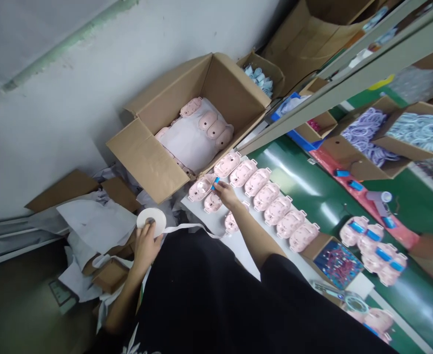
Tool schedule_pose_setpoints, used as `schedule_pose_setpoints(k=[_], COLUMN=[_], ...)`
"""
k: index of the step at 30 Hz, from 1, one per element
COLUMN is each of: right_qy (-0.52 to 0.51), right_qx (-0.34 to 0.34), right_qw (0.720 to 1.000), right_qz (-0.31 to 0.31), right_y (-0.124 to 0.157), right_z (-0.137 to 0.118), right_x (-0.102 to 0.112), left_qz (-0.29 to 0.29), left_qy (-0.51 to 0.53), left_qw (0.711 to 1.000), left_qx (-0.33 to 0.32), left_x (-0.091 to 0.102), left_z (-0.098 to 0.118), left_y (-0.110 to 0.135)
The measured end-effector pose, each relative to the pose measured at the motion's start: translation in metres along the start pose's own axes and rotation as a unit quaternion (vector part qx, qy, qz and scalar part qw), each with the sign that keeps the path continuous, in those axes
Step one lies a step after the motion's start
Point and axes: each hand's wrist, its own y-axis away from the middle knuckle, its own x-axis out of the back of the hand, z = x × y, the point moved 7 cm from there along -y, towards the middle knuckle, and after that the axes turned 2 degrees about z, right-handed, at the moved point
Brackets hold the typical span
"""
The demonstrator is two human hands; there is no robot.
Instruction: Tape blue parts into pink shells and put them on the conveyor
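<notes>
My left hand (148, 248) grips a roll of white tape (159, 216), its fingers in the core. A loose strip of tape (187, 226) trails from the roll toward the white table edge. With closed fingers, my right hand (226, 193) holds a small blue block (215, 183) over the pink plastic shells. One pink shell (201, 189) lies just left of that hand, and another pink shell (212, 202) sits partly beneath it. Beside my right forearm is a third pink shell (231, 222), partly covered by the arm.
A row of pink shells (266, 196) lines the white table. Behind stands a cardboard box (146, 152) of shells and white sheets. On the green bench, shells with blue blocks (382, 253) lie near a small box of coloured wires (337, 264). A metal post (312, 98) crosses at right.
</notes>
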Motion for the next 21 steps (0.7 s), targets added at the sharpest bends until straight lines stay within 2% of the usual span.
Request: schedule_pose_setpoints(k=[3,5,8,10,13,17,19,21], right_qy=[-0.113,-0.149,-0.190,-0.218,-0.248,-0.301,-0.340,-0.375], right_qx=[-0.024,-0.029,-0.003,0.024,0.057,0.095,0.112,0.126], right_qw=[0.993,0.987,0.979,0.975,0.967,0.938,0.911,0.881], right_qz=[-0.039,-0.058,-0.066,-0.046,0.011,0.143,0.207,0.258], right_y=[0.031,0.053,0.086,0.110,0.157,0.237,0.277,0.312], right_z=[0.004,0.002,-0.009,-0.017,-0.017,0.012,0.035,0.058], right_x=[-0.002,-0.002,0.011,0.033,0.082,0.155,0.182,0.201], left_qz=[0.028,0.042,0.032,-0.009,-0.125,-0.286,-0.321,-0.334], left_qy=[0.035,0.061,0.095,0.112,0.113,0.030,-0.015,-0.042], left_qw=[0.999,0.996,0.987,0.973,0.931,0.832,0.787,0.755], left_qx=[-0.012,-0.043,-0.127,-0.200,-0.323,-0.474,-0.527,-0.563], left_x=[-0.002,-0.003,-0.010,-0.026,-0.070,-0.146,-0.177,-0.202], left_z=[0.014,0.033,0.077,0.117,0.186,0.277,0.318,0.359], left_y=[-0.011,-0.025,-0.052,-0.069,-0.078,-0.053,-0.034,-0.018])
